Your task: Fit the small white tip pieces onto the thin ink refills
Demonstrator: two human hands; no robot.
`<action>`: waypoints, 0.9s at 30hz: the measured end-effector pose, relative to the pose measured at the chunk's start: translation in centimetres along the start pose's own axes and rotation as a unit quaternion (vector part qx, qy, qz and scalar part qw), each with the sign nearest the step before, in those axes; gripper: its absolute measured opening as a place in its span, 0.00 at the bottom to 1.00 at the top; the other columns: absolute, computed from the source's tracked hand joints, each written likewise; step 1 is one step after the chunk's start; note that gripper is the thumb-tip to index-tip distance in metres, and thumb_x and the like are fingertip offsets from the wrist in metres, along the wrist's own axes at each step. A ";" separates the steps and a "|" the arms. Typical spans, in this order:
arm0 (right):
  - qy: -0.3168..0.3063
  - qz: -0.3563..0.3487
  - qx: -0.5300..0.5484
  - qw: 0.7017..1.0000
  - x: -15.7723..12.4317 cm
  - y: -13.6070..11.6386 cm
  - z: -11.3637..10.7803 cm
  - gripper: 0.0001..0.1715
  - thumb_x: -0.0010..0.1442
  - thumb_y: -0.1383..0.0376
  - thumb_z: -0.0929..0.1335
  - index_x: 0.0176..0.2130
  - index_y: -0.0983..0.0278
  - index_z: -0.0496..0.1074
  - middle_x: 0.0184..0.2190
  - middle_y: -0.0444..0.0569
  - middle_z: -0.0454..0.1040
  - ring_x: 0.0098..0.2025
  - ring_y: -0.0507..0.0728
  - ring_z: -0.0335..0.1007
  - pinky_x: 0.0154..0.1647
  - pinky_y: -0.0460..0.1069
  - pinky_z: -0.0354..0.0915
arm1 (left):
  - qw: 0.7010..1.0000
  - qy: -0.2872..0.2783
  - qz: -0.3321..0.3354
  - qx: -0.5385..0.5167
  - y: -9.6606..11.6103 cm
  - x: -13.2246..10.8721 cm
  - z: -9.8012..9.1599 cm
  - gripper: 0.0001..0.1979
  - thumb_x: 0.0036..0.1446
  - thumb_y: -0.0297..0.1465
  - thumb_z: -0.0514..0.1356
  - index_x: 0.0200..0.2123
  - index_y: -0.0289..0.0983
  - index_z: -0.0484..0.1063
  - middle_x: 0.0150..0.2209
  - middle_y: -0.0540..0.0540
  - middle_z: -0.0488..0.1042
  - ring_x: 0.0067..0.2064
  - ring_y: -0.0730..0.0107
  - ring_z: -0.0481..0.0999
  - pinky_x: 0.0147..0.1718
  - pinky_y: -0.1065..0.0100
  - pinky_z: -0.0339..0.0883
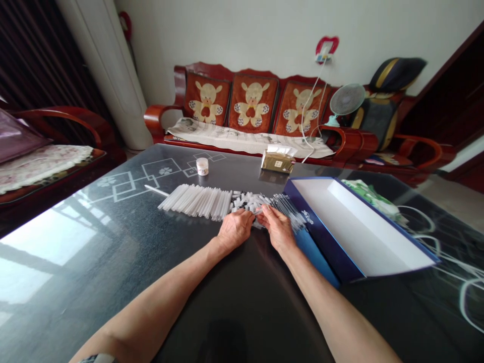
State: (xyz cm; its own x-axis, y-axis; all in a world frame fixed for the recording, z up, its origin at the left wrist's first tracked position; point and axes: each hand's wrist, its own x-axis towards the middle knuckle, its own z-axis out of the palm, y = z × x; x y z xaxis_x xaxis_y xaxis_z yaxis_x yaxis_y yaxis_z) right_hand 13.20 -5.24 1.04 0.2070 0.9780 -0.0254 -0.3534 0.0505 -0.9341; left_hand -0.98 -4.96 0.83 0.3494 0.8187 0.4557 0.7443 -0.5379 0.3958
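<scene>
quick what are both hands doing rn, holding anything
left hand: curled over white plastic pieces, grip unclear
right hand: closed, seems to pinch a thin clear tube

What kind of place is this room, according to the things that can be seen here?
It looks like the living room of a private home. A red wooden sofa with cartoon-animal cushions stands against the wall, behind a dark glass-topped table, and a small electric fan stands at the sofa's right end.

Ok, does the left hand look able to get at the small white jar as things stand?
Probably yes. The left hand lies near the white tubes, and the jar stands just beyond them on the dark tabletop. The low tubes are the only things between, so it could likely pass over them.
</scene>
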 end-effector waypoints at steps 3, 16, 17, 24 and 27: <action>-0.003 -0.001 -0.019 1.000 0.1 0.0 -0.2 0.19 0.44 0.53 0.77 0.33 0.62 0.77 0.30 0.47 0.79 0.32 0.58 0.75 0.39 0.55 0.71 | 1.000 -0.012 0.002 0.022 -0.1 -0.1 0.0 0.17 0.67 0.34 0.46 0.33 0.36 0.71 0.31 0.45 0.72 0.30 0.71 0.71 0.30 0.72 0.62; -0.198 -0.308 -0.465 0.806 -0.2 -4.2 -0.6 0.11 0.56 0.66 0.68 0.39 0.56 0.79 0.36 0.49 0.75 0.39 0.58 0.71 0.45 0.53 0.66 | 0.986 0.085 0.102 0.099 -1.2 -0.1 0.0 0.17 0.67 0.37 0.47 0.50 0.35 0.69 0.36 0.42 0.74 0.39 0.63 0.72 0.42 0.63 0.64; -0.217 -0.314 -0.503 0.776 -0.2 -4.4 -0.5 0.12 0.57 0.67 0.67 0.38 0.57 0.79 0.35 0.49 0.74 0.38 0.58 0.71 0.44 0.53 0.65 | 0.986 0.086 0.109 0.093 -1.3 -0.1 0.1 0.18 0.67 0.37 0.47 0.52 0.35 0.68 0.35 0.42 0.74 0.38 0.63 0.72 0.42 0.63 0.64; -0.212 -0.309 -0.644 0.667 2.0 -9.1 -2.4 0.11 0.56 0.69 0.66 0.35 0.60 0.79 0.32 0.50 0.74 0.33 0.55 0.70 0.38 0.49 0.63 | 0.980 0.152 0.123 0.042 -1.5 0.1 -0.1 0.21 0.64 0.31 0.49 0.59 0.35 0.60 0.54 0.36 0.68 0.56 0.56 0.66 0.53 0.57 0.61; -0.086 -0.313 -0.671 0.666 5.1 -12.6 -5.5 0.10 0.54 0.66 0.67 0.34 0.60 0.80 0.33 0.49 0.77 0.34 0.56 0.71 0.38 0.50 0.63 | 0.975 0.197 0.095 0.034 -1.9 0.2 -0.4 0.22 0.63 0.29 0.49 0.60 0.34 0.59 0.56 0.35 0.65 0.58 0.55 0.64 0.54 0.55 0.59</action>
State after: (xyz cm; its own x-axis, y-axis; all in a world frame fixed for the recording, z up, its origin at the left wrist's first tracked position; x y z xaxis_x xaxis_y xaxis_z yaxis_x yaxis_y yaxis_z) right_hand 23.74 -2.00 10.77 -0.2169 0.8653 0.4518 0.9120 0.3447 -0.2225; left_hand -2.51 -3.90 0.46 0.2481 0.5575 0.7922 0.7286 -0.6464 0.2267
